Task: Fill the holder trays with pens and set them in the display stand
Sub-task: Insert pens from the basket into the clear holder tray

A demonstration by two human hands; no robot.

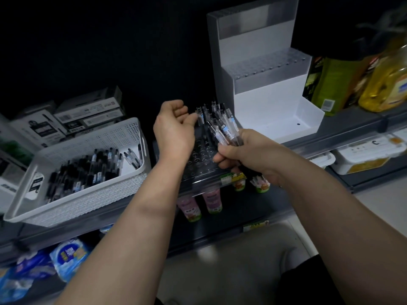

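Pen bundle (223, 132): gripped in the closed right hand (248, 155), over the tray; long axes are slanted, free ends pointed up and to the left.
Pen look: clear barrels, black parts, pale labels.
Holder tray (202, 166): clear, with round holes, laid on the shelf edge beside the white display stand (264, 95).
Upright pens (212, 110): stood in the tray's far rows.
Left hand (174, 128): fingers curled, tips at one upright pen; whether it is pinched cannot be told.

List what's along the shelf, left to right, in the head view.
white basket of loose pens → left hand → display stand → yellow bottle. The right hand and holder tray overlap these, so I left them out.
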